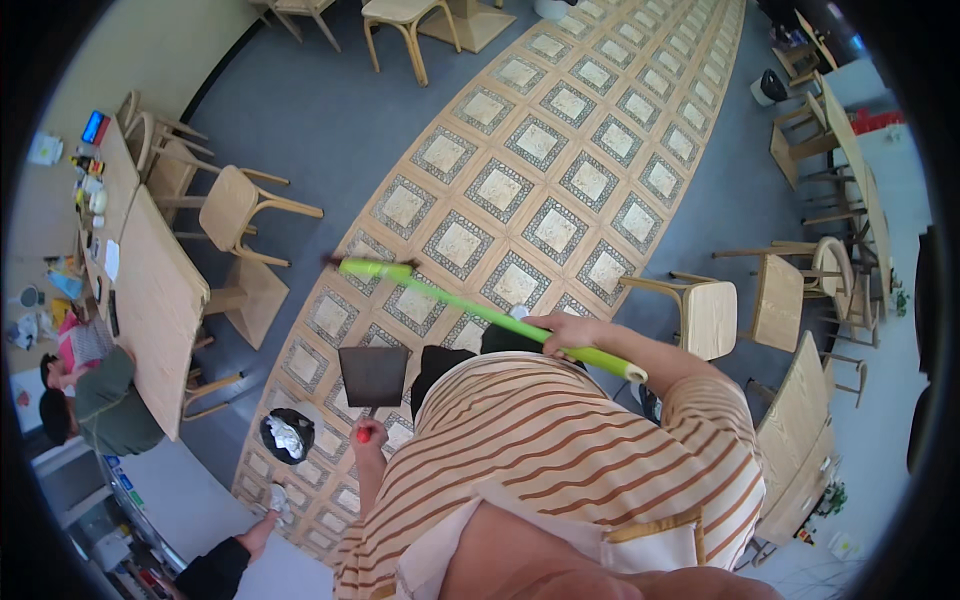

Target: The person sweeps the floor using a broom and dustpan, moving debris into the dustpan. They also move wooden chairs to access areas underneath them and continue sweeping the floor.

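Note:
My right hand [568, 335] grips the light green handle [480, 309] of a broom, which slants across in front of my body. The green broom head [375, 269] is at its far left end, low over the patterned floor strip, with dark bristles that look blurred. My left hand [367, 433] is closed around the handle of a dark dustpan [373, 379], and the handle's red end shows at the fist. The pan is nearer to me than the broom head. Whether either tool touches the floor is hard to tell.
Left of the dustpan stands a lined waste bin [289, 436] holding crumpled foil-like waste. Another person's hand [259, 536] in a dark sleeve is near a white crumpled piece [278, 497]. Wooden chairs [229, 208] and a cluttered table [161, 300] flank the left; more chairs [709, 319] stand right.

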The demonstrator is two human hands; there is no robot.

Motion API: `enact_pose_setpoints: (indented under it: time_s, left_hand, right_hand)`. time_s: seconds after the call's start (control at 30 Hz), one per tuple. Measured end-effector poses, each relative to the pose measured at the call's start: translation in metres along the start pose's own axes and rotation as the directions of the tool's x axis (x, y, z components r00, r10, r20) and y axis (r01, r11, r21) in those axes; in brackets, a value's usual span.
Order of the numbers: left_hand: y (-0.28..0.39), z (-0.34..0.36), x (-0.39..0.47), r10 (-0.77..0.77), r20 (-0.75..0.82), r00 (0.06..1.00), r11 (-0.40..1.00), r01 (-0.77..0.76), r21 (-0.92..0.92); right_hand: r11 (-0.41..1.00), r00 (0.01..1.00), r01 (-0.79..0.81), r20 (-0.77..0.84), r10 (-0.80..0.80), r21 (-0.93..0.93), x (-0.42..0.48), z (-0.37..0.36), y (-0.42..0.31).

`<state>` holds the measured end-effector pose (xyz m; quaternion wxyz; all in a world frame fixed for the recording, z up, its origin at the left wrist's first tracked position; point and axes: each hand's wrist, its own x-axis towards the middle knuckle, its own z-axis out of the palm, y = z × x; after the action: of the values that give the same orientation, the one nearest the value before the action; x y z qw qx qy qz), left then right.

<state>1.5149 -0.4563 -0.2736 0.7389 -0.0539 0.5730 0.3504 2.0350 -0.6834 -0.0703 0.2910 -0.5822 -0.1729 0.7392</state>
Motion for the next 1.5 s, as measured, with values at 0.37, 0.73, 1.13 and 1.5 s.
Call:
enact_pose_setpoints:
  time_s: [0.37,0.73,1.13,1.5]
  left_hand:
    - [-0.107,0.289,0.052,-0.459,0.019,0.888,0.836,0.424,0.348]
    - [-0.264,0.601,0.112,-0.727,-0.034,0.686,0.419,0.482,0.770]
    - [-0.550,0.828,0.175,-0.626,0.071,0.776,0.378,0.223,0.899]
    - [-0.757,0.954,0.047,-0.652,-0.061,0.756,0.398,0.410,0.821]
  right_hand:
    - [0.341,0.904,0.408,-0.426,-0.022,0.847,-0.066,-0.085,0.138]
    - [-0.054,0.763,0.604,-0.558,0.328,0.795,-0.054,-0.158,0.120]
    - [-0.179,0.597,0.782,-0.633,0.493,0.597,-0.145,-0.233,0.079]
    - [0.057,0.364,0.889,-0.777,0.513,0.454,-0.257,-0.486,0.118]
